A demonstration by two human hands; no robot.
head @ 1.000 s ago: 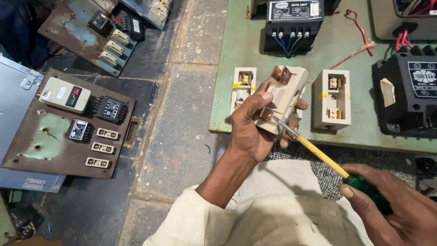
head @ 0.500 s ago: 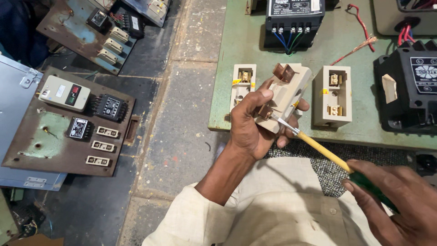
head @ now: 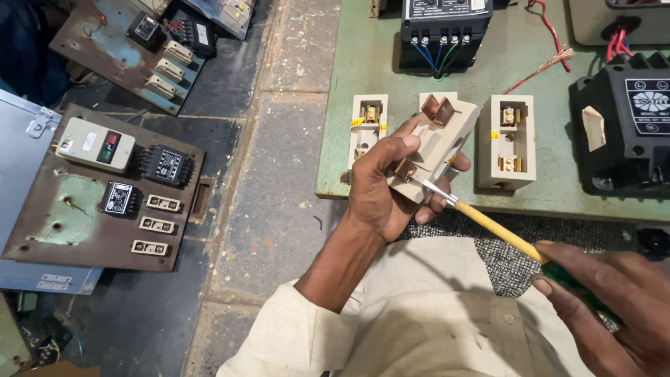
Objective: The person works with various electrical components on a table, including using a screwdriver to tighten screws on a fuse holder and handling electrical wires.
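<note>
— What did your hands have?

— My left hand (head: 380, 192) gripped a cream fuse carrier (head: 436, 150), thumb over its top edge, fingers wrapped under it. I held it tilted above the near edge of the green board (head: 363, 63). My right hand (head: 611, 307) was closed round the green handle of a screwdriver (head: 499, 230), low at the right.

— And the tip?

— The yellow shaft ran up and left, and the blade touched the carrier just beside its lower copper clip (head: 405, 169). The upper clip (head: 440, 109) stuck up free.

— What lay around?

— Two cream fuse bases (head: 368, 129) sat on the board, one each side of the carrier. Beyond them stood a black box (head: 443, 31) with wires, and a black unit (head: 624, 126) at the right. Well apart, left on the floor, lay a rusty panel (head: 105, 188) with switches.
</note>
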